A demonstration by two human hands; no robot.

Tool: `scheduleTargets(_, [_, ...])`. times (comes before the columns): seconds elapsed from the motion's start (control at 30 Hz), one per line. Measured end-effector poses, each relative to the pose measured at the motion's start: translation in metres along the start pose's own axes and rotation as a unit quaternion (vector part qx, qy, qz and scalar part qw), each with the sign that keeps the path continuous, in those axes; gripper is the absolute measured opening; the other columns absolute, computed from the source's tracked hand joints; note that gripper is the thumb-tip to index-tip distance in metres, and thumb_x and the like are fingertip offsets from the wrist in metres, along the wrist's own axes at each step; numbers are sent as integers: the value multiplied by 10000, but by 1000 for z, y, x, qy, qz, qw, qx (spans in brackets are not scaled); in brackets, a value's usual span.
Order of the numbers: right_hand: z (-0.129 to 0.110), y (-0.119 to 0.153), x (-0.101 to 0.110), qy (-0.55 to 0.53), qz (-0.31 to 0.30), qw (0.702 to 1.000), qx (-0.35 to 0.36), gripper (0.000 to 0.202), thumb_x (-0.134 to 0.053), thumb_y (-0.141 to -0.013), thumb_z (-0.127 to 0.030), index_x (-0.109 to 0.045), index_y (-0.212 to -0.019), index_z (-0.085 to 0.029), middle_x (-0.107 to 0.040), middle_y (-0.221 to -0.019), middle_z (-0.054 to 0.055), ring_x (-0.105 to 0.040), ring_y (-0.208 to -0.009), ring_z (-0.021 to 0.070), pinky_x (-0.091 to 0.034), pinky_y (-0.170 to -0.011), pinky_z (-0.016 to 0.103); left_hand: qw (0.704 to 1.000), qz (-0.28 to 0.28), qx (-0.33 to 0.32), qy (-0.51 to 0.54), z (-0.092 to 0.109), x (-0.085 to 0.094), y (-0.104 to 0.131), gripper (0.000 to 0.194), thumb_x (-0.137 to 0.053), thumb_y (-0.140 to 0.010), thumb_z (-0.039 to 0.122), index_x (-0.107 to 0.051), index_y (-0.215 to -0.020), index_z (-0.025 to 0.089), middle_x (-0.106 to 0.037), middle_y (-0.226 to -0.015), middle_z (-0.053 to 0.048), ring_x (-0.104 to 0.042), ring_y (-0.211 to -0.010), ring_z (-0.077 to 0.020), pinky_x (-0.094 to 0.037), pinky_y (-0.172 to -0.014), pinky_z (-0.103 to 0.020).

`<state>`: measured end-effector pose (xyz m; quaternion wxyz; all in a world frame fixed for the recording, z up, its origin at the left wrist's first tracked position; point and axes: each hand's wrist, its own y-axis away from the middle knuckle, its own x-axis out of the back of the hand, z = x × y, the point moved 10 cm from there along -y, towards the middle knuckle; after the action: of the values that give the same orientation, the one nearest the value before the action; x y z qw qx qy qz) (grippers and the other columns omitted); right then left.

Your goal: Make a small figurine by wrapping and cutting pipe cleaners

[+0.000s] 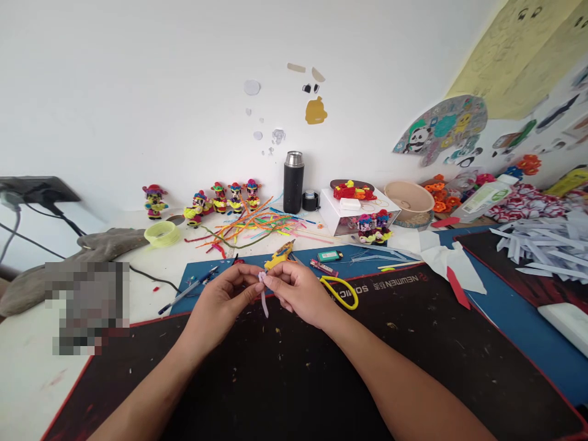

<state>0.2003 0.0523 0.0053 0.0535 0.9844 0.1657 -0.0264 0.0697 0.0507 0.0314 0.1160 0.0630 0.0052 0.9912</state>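
Over the black mat, your left hand and right hand pinch the upper end of the strip between fingertips; its tail hangs free. Likely light, soft, easily bent; best held at the bunched top. Looks pale lilac, narrow. Just beyond: yellow tool. Farther: flask.

White wall, pale desk, perhaps daylight
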Motion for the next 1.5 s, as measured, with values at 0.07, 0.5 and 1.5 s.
scheduleTargets(0.07, [0, 0, -1, -1, -3, 1000, 2, 287, -709, -947, -466, -620, -930, -193, -489, -534, -95, -406, -411, 74, -297, -413, 208, 1000, 7, -4, -9, 0, 2, 0, 385, -827, -803, 538, -750, -1004, 219, -781, -899, -54, -705, -837, -236, -545, -750, -321])
scheduleTargets(0.5, [2, 1, -1, 16, 0, 1000, -3, 275, -722, -941, -456, -628, -941, -198, -495, -553, -89, -410, -423, 80, -308, -421, 215, 997, 48, -7, -57, 0, 11, 1, 378, -812, -802, 599, -791, -923, 242, -784, -917, -49, -683, -842, -256, -516, -773, -331])
scheduleTargets(1.5, [2, 0, -2, 12, -2, 1000, -7, 256, -713, -945, -434, -611, -923, -200, -504, -569, -87, -416, -424, 79, -315, -429, 216, 998, 35, 34, 41, -20, 12, -3, 319, -881, -782, 524, -808, -885, 231, -752, -889, -35, -624, -813, -200, -491, -757, -286])
